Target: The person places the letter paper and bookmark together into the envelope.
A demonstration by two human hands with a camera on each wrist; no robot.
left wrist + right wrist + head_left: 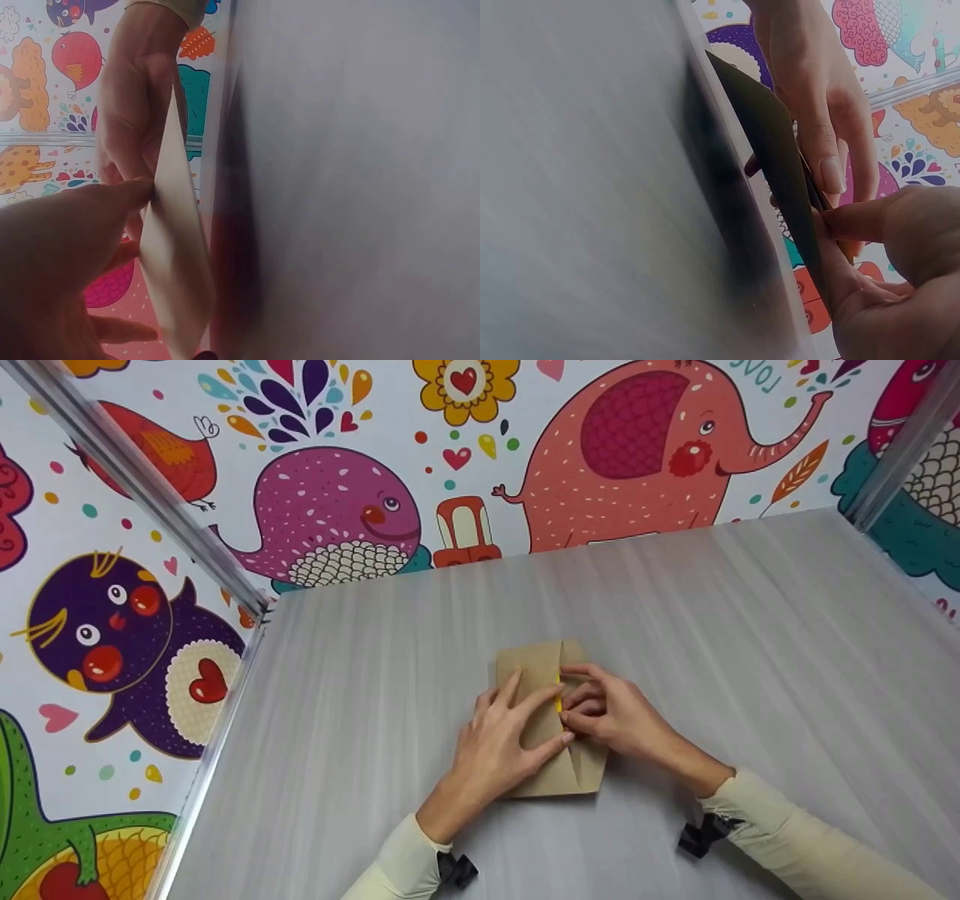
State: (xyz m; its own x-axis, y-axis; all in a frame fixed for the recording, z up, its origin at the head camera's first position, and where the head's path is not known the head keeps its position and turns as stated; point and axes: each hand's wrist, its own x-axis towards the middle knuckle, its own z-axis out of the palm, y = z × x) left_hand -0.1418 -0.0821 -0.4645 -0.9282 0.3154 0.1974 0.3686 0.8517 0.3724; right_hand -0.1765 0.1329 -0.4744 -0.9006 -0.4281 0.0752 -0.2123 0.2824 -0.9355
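Between both hands is a brown kraft paper envelope (pixel 529 660) with a fold running lengthwise down it. A narrow yellow strip (pixel 559 703) shows along that fold. My left hand (pixel 491 746) lies over the left part, its upper fingers spread on the paper and the other fingers at the left edge. From the right side, my right hand (pixel 630 716) pinches the paper at the fold, fingers bent. In the left wrist view the envelope (pixel 176 240) stands tilted with a dark shadow beside it. The right wrist view shows the thumb and a finger meeting at the paper's edge (pixel 799 202).
A pale grey wood-grain table (pixel 360 697) lies under the hands. Walls with printed cartoon animals (pixel 337 510) rise behind and at the sides, with metal rails (pixel 150 484) at the corners. Black straps (pixel 701 836) sit at the wrists.
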